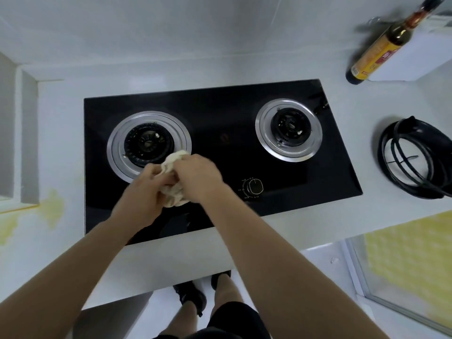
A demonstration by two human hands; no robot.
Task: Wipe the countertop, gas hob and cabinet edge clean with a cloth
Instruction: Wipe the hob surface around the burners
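Note:
A black glass gas hob (220, 118) with two burners is set into a white countertop (63, 148). A crumpled cream cloth (174, 159) is bunched between both my hands above the hob's front, just right of the left burner (148, 143). My left hand (144, 189) grips the cloth from the left. My right hand (199, 176) grips it from the right, covering much of it. The right burner (288, 129) is uncovered. A control knob (254, 186) sits right of my hands. The cabinet's white front edge (171, 263) runs below the hob.
A dark sauce bottle (374, 53) stands at the back right beside a white box (415, 57). Black pan-support rings (413, 157) lie on the counter right of the hob. Yellowish stains (51, 204) mark the counter at the left. My feet (195, 289) stand on the floor below.

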